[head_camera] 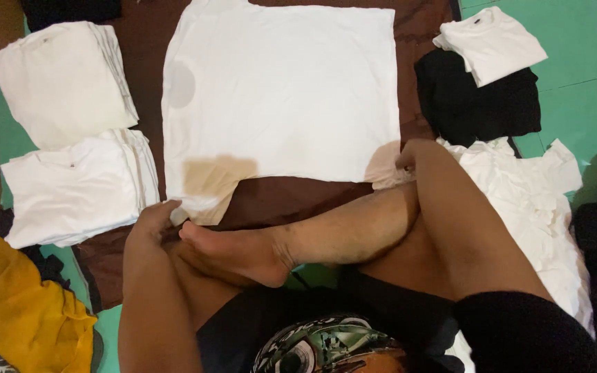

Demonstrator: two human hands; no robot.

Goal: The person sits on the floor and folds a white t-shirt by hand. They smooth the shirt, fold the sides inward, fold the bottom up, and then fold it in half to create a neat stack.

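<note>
Far to the outside of the left hand [153,220], a crumpled yellow cloth [22,304] lies low at the frame edge; above it, also outboard of that hand, sit two stacks of folded white shirts, the nearer stack [70,190] just beside the hand and the farther stack [60,79] well beyond it. The left hand rests palm down at the near left corner of the flat white T-shirt [278,97], fingers curled over the sleeve edge; whether it pinches the cloth cannot be told. The shirt lies spread on a dark brown cloth [291,197], directly ahead of both hands, its long axis running side to side between them, so each hand sits at one near corner and neither is clearly nearer. A bare foot and shin [298,238] cross between the forearms, just inboard of the left hand. The right hand [409,155] closes on the near right corner of the shirt, fingers bunched in the fabric. Outboard of the right hand lies a loose pile of white garments [526,193], touching the wrist area; beyond it a black garment [478,100] carries one folded white shirt [492,41] on top.
</note>
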